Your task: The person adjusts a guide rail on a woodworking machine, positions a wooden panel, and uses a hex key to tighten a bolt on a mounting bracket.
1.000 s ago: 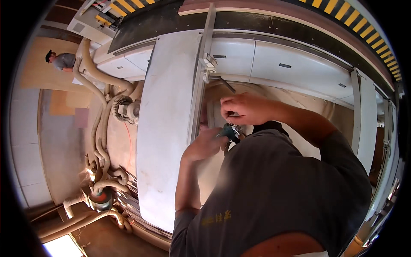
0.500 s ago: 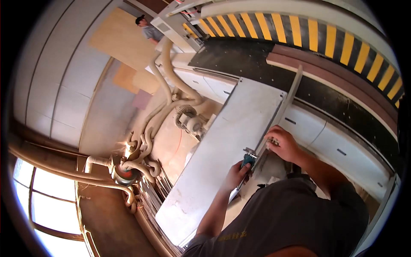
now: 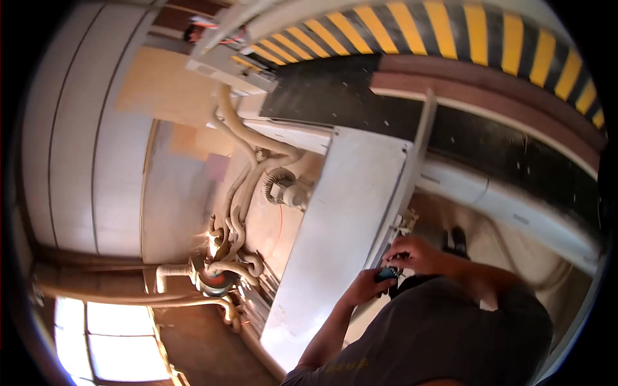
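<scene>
My left hand (image 3: 367, 286) grips a small teal-and-black hand tool (image 3: 387, 275) beside the edge of a long white table panel (image 3: 338, 212). My right hand (image 3: 412, 254) is just above the tool, fingers curled over its top; whatever they pinch is too small and hidden to name. A metal rail (image 3: 418, 141) runs along the panel's right edge, with a metal fitting (image 3: 405, 222) on it just beyond my hands.
A black machine bed (image 3: 483, 148) crosses behind the panel, below a yellow-and-black striped guard (image 3: 438, 32). Dust hoses (image 3: 235, 122), a blower (image 3: 283, 193) and a drum-like collector (image 3: 215, 280) lie to the left. A window (image 3: 106, 334) is at lower left.
Both hands and the teal tool have moved down toward my body from half a second ago, the right hand coming closer to the tool. The camera's view has turned and shifted.
</scene>
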Tool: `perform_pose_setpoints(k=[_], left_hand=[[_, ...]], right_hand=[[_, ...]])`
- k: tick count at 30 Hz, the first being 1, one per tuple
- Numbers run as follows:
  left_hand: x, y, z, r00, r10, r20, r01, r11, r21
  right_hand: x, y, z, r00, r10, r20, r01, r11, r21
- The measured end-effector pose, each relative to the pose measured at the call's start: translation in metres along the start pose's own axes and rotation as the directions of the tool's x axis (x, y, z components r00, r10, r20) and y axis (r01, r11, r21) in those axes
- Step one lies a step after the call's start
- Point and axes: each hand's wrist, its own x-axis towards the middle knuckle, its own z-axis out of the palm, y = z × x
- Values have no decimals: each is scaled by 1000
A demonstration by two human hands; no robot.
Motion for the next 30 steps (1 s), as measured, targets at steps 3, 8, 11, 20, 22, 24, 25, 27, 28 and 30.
perform_pose_setpoints(k=[3, 8, 11, 20, 22, 24, 25, 27, 28, 30], left_hand=[[38, -15, 10, 976, -49, 214, 17, 989, 145], [89, -52, 60, 802, -255, 540, 203, 967, 155], [111, -78, 90, 676, -256, 691, 209, 966, 154], [148, -132, 148, 649, -454, 611, 441, 878, 185], [147, -137, 152, 651, -491, 579, 457, 862, 217], [142, -141, 157, 653, -514, 557, 464, 852, 242], [140, -142, 158, 696, -484, 531, 438, 872, 219], [137, -140, 160, 736, -451, 504, 407, 891, 202], [136, -137, 162, 757, -440, 483, 398, 897, 193], [133, -136, 162, 775, -430, 463, 390, 902, 186]], right_hand=[[-43, 20, 3, 988, 121, -101, -111, 989, 97], [-143, 55, 26, 866, 492, -91, -396, 785, 476], [-186, 81, 46, 822, 558, -116, -409, 719, 562], [-240, 173, 84, 844, 515, -150, -305, 692, 654], [-243, 176, 89, 835, 474, -280, -255, 783, 567], [-247, 175, 95, 827, 445, -343, -206, 808, 551], [-248, 173, 98, 812, 450, -372, -224, 829, 512], [-248, 168, 101, 794, 452, -407, -242, 848, 472], [-249, 165, 101, 786, 416, -458, -206, 874, 441], [-247, 158, 104, 772, 380, -509, -171, 896, 410]])
